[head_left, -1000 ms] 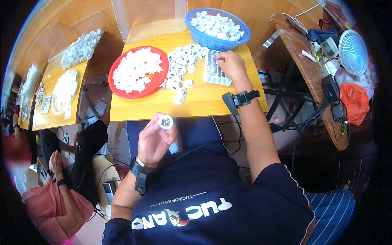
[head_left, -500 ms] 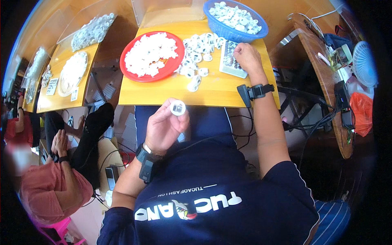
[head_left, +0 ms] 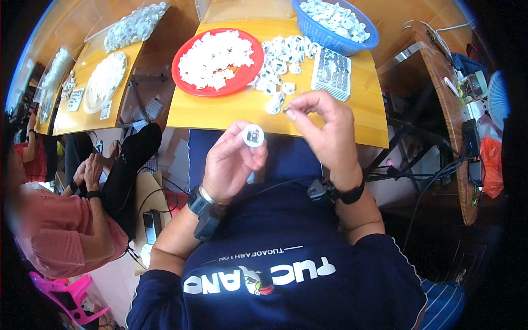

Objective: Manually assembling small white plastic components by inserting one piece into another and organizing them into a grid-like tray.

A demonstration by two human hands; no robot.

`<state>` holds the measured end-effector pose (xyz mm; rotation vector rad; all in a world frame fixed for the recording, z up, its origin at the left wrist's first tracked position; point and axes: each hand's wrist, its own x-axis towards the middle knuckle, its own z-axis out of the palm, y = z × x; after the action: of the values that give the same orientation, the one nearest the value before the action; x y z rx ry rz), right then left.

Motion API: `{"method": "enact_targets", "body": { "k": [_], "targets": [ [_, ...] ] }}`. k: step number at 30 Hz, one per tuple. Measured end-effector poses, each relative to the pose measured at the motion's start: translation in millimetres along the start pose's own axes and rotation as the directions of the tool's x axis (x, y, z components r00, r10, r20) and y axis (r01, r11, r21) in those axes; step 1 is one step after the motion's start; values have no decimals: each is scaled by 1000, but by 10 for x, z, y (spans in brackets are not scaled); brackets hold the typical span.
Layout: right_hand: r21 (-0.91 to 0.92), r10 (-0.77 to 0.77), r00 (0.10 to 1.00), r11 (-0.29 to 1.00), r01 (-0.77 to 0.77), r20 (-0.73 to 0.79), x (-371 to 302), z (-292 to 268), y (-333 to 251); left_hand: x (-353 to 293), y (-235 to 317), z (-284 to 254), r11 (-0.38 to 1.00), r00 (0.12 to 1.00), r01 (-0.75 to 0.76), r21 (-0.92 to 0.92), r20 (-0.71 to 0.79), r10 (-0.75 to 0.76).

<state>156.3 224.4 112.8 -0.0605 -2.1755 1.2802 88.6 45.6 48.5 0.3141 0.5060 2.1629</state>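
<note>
My left hand (head_left: 234,159) pinches a small round white plastic part (head_left: 253,136) with dark pieces set in its middle, held up in front of the table's near edge. To its right, my right hand (head_left: 324,126) holds a tiny dark piece (head_left: 286,109) between thumb and fingertip, apart from the white part. Behind that hand lies a stack of pale trays (head_left: 331,75) with rows of small dark round pieces on top. Several similar white parts (head_left: 279,66) are spread in a loose pile left of the stack.
A red plate (head_left: 256,70) heaped with small white pieces sits on the yellow table (head_left: 220,115). A blue basket (head_left: 335,43) of white parts stands at the back right. At left, another person (head_left: 71,225) sits by a second table. Cables and a wooden shelf (head_left: 440,110) are at right.
My right hand has left the tray stack and come back toward my left hand, now with a tiny dark piece in its fingertips. The left hand still holds the white part.
</note>
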Motion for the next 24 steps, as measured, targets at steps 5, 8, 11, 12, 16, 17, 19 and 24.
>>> {"method": "enact_targets", "body": {
  "k": [5, 8, 11, 12, 16, 17, 19, 24],
  "targets": [
    [-70, -225, 970, 970, 232, 88, -165, 199, -71, -11, -17, 52, 996, 999, -25, 85, -45, 29],
    [-172, -275, 953, 940, 294, 126, -201, 251, -59, -18, -23, 75, 990, 997, -31, 138, -68, 40],
    [-223, -291, 946, 922, 316, 140, -208, 262, -69, -29, -35, 81, 981, 993, -41, 187, -105, 62],
    [-222, -290, 947, 923, 315, 140, -211, 262, -70, -31, -37, 80, 976, 991, -48, 210, -109, 72],
    [-255, -273, 943, 914, 316, 192, -213, 245, -94, -39, -32, 69, 972, 989, -34, 234, -129, 66],
    [-262, -261, 941, 913, 313, 213, -218, 241, -100, -42, -35, 52, 964, 990, -19, 264, -131, 55],
    [-285, -254, 938, 905, 317, 237, -227, 234, -100, -50, -31, 45, 956, 990, -1, 292, -136, 42],
    [-326, -228, 921, 885, 331, 316, -256, 225, -95, -50, -30, 56, 888, 979, 96, 449, -206, -2]
  ]
}}
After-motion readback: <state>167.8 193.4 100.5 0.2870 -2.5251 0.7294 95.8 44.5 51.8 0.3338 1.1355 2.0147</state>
